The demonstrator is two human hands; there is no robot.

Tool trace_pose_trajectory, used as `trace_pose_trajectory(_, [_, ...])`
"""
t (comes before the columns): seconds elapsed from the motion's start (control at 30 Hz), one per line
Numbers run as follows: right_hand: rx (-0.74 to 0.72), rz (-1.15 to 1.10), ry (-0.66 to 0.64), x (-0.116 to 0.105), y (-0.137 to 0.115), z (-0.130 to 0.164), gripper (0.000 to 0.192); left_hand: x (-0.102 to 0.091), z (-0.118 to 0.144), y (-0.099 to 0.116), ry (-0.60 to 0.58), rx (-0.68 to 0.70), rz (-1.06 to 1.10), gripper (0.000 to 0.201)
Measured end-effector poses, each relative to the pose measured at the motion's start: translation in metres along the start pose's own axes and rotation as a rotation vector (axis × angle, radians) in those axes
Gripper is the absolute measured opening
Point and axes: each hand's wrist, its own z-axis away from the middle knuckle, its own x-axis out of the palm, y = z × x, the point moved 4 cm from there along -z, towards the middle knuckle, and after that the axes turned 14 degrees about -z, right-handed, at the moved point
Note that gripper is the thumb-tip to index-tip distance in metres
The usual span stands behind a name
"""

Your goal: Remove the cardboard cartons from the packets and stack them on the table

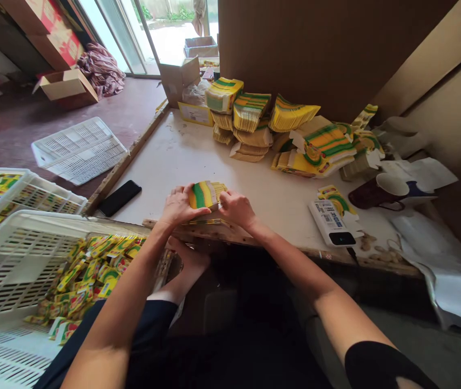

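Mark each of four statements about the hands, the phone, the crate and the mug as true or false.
1. Both the left hand and the right hand grip one small stack of yellow-green cartons. True.
2. The black phone lies in the crate. False: it lies on the table, at its left edge.
3. The white crate holds folded cartons. True.
4. The mug stands left of the hands. False: it is to their right.

The left hand [180, 206] and right hand [235, 208] cover the lower half of the yellow-green stack [207, 193]. The print on its wrappers is too small to read. The white crate [7, 237] runs off the left edge.
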Motion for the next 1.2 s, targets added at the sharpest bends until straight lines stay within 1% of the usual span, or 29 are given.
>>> trace_pose_trajectory(0.1, [0.036, 0.017, -0.004, 0.002, -0.003, -0.004, 0.02, 0.0, -0.001, 0.0, 0.001, 0.009, -0.009, 0.093])
trace_pose_trajectory(0.27, [0.089, 0.038, -0.009, 0.006, -0.003, -0.005, 0.027, 0.002, -0.003, 0.0, 0.012, -0.011, -0.004, 0.087])
trace_pose_trajectory(0.37, [0.116, 0.045, -0.009, 0.007, 0.0, -0.003, 0.03, 0.002, -0.003, 0.001, 0.018, -0.025, 0.0, 0.088])
trace_pose_trajectory(0.63, [0.181, 0.006, -0.036, 0.001, 0.0, -0.008, 0.025, 0.001, -0.002, 0.003, 0.016, -0.059, -0.023, 0.087])
trace_pose_trajectory(0.8, [0.264, -0.083, 0.006, 0.003, -0.005, -0.014, 0.026, -0.001, -0.002, 0.004, 0.006, -0.096, -0.033, 0.086])
trace_pose_trajectory(0.93, [0.323, -0.203, 0.03, 0.006, -0.008, -0.011, 0.025, -0.002, -0.002, 0.005, 0.016, -0.116, -0.038, 0.082])
trace_pose_trajectory(1.0, [0.325, -0.278, 0.022, 0.006, -0.007, -0.008, 0.025, -0.003, -0.002, 0.006, 0.019, -0.117, -0.048, 0.081])
trace_pose_trajectory(1.1, [0.309, -0.382, 0.008, 0.006, -0.005, -0.003, 0.02, -0.004, -0.001, 0.006, 0.024, -0.119, -0.063, 0.08])
trace_pose_trajectory(1.2, [0.297, -0.469, -0.012, 0.012, -0.007, -0.004, 0.021, -0.004, -0.001, 0.006, 0.021, -0.114, -0.078, 0.078])
